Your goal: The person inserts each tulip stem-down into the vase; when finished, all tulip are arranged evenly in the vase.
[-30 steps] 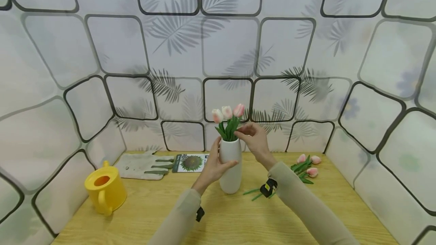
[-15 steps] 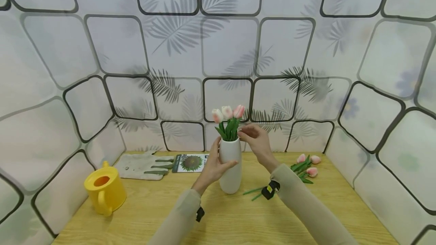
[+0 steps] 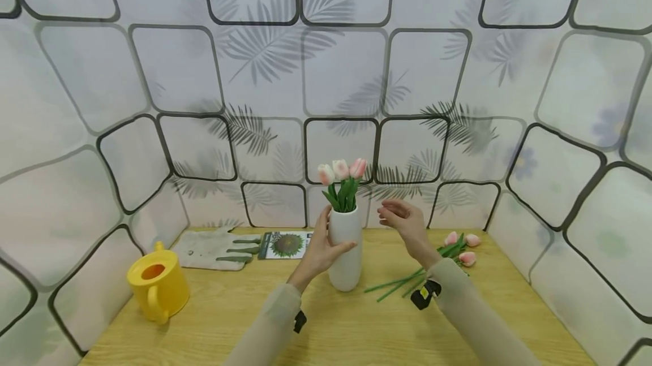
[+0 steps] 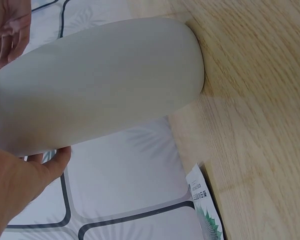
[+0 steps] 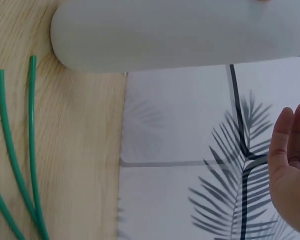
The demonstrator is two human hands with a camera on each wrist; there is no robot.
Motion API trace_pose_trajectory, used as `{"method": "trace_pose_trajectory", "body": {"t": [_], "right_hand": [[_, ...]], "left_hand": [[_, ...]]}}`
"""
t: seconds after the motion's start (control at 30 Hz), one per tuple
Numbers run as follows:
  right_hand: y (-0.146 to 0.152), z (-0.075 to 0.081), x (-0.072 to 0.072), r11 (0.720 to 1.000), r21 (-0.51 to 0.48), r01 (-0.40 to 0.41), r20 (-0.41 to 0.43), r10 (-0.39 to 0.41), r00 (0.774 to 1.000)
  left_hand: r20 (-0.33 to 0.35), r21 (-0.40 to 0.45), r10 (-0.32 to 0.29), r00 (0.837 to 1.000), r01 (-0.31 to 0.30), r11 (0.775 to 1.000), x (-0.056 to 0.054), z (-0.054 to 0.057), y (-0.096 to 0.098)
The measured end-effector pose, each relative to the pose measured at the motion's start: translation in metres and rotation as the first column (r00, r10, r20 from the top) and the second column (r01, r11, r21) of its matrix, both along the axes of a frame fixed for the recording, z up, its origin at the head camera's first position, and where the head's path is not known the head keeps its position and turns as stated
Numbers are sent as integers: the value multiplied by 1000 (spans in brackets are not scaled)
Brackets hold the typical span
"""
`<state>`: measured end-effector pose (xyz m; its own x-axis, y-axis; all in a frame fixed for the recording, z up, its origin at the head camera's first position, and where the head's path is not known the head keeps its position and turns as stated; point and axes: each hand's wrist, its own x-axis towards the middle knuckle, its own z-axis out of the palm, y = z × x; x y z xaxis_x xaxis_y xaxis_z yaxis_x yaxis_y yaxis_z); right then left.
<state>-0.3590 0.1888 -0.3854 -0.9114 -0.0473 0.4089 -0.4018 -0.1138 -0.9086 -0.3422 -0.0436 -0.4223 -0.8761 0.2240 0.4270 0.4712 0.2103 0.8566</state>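
A white vase (image 3: 346, 258) stands upright on the wooden table, holding three pale pink tulips (image 3: 341, 171) with green leaves. My left hand (image 3: 323, 248) grips the vase from its left side, thumb across the front and fingers around the back. In the left wrist view the vase (image 4: 105, 85) fills much of the picture. To the right of the vase my right hand (image 3: 404, 223) hangs in the air, fingers loosely bent, touching nothing. Several loose tulips (image 3: 460, 248) lie on the table beneath and beyond the right forearm; their green stems (image 5: 32, 130) show in the right wrist view.
A yellow watering can (image 3: 159, 284) stands at the left of the table (image 3: 244, 309). Behind it lie a grey-green work glove (image 3: 211, 248) and a seed packet (image 3: 286, 245) with a sunflower picture. Patterned fabric walls (image 3: 275, 202) close off the back and sides.
My right hand has let go of the flowers at the vase mouth and drawn away to the right and slightly down. The left hand keeps its grip on the vase.
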Motion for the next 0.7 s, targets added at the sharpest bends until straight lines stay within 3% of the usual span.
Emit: {"method": "trace_pose_trajectory", "body": {"t": [0.33, 0.47, 0.7], "right_hand": [[32, -14, 4, 998, 29, -60, 69, 58, 996], [48, -22, 4, 989, 135, -64, 83, 53, 995], [74, -37, 8, 944, 315, -98, 101, 69, 992]], "left_hand": [[4, 2, -16, 1000, 16, 1000, 0, -1, 0], [2, 1, -14, 1000, 14, 1000, 0, 0, 0], [4, 8, -11, 1000, 11, 1000, 0, 1, 0]]}}
